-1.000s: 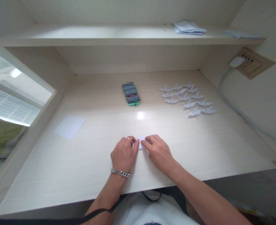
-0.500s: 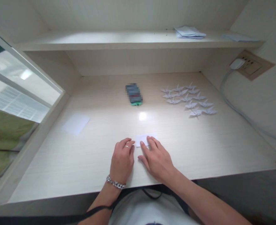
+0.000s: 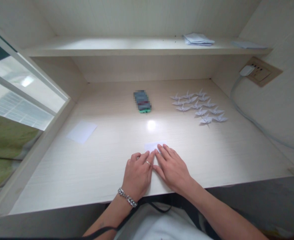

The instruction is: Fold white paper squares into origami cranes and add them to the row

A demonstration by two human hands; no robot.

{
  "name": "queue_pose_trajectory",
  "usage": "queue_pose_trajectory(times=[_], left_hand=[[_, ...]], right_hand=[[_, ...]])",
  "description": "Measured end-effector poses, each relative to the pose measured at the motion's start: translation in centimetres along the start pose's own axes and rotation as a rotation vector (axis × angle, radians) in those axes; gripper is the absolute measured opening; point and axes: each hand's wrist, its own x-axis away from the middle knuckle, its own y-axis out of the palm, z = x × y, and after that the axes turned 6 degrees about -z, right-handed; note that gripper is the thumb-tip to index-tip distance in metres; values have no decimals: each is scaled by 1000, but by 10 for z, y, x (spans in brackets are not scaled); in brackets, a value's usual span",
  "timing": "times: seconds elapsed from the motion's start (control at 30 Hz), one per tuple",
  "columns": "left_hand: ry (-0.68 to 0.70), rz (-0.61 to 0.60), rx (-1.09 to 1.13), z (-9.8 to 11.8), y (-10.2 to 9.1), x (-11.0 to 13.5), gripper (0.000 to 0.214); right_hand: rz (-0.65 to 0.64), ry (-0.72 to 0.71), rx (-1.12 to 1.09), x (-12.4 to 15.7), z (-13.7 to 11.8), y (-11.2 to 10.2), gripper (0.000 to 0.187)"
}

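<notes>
A small folded white paper [image 3: 150, 147] lies flat on the pale wood-grain desk [image 3: 62, 176], its lower part hidden by my fingers. My right hand [image 3: 172, 167] rests palm down with its spread fingertips on the paper's right side. Beside it, my left hand [image 3: 138, 172], wearing a ring and a chain bracelet, lies palm down with its fingertips against the paper's lower left. Neither hand lifts or pinches the paper.
A white sheet [image 3: 82, 132] lies left of my hands. Ahead are a pixelated phone-like object [image 3: 142, 101] and several paper cranes [image 3: 198, 107]. A shelf [image 3: 147, 46] spans above, holding paper stacks [image 3: 198, 39]. A plugged socket [image 3: 258, 71] and cable [image 3: 247, 110] are right.
My left hand has moved right, next to my right hand, and its fingertips now reach the paper. My right fingers have shifted onto the paper, which stays on the desk.
</notes>
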Motion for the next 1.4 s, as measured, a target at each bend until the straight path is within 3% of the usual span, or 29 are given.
queue_pose_trajectory(times=[0.43,0.57,0.63,0.77,1.13,1.27,1.4], left_hand=[[-50,-33,-66,8,-4,1,39],[-40,-25,-77,8,-3,1,39],[-33,-21,-85,8,-3,1,38],[-10,-25,-89,6,-2,3,40],[-16,-78,-137,-14,-18,19,41],[-29,-44,-106,-21,-23,23,37],[13,61,-13,-20,-16,12,29]], right_hand=[[14,165,97,21,28,-12,38],[131,217,69,18,16,-10,37],[191,175,21,14,4,-5,37],[150,20,-100,8,-16,6,41],[77,64,-61,7,-25,0,44],[66,75,-51,7,-26,0,45],[69,86,-38,7,-27,2,44]])
